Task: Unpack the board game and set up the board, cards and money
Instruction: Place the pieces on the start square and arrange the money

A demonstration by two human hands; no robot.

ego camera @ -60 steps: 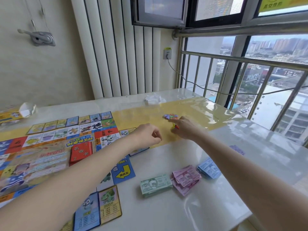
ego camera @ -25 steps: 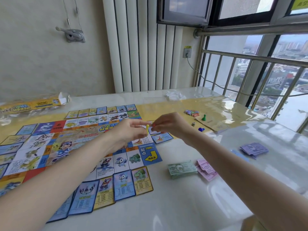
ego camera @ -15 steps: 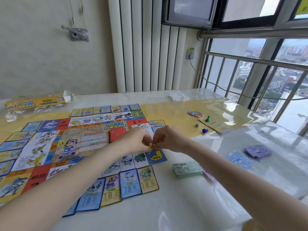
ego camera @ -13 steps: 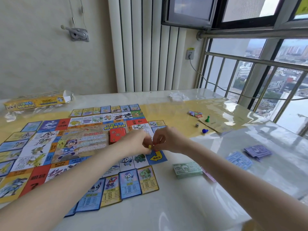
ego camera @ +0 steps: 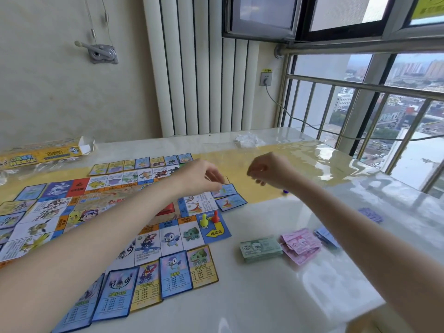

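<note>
The game board [ego camera: 96, 207] lies flat on the left half of the table. A yellow pawn [ego camera: 203, 221] and a red pawn [ego camera: 215, 216] stand upright on its blue corner square [ego camera: 216, 233]. My left hand [ego camera: 201, 176] hovers above the board's right edge, fingers loosely curled and holding nothing. My right hand [ego camera: 269, 171] is raised beside it, blurred, with no piece visible in its loosely curled fingers. A blue pawn [ego camera: 285, 192] peeks out under my right wrist. Property cards [ego camera: 175, 272] line the board's near edge. Green [ego camera: 260, 249], pink [ego camera: 300, 243], blue [ego camera: 325, 235] and purple [ego camera: 371, 215] money piles sit to the right.
The yellow game box [ego camera: 43, 156] and clear wrapping lie at the far left by the wall. Crumpled plastic [ego camera: 248, 140] sits at the table's back. A window railing [ego camera: 360, 87] runs along the table's right side.
Both hands carried pawns to the blue corner square and let go. The yellow and red pawns now stand there, and both hands have lifted up and away.
</note>
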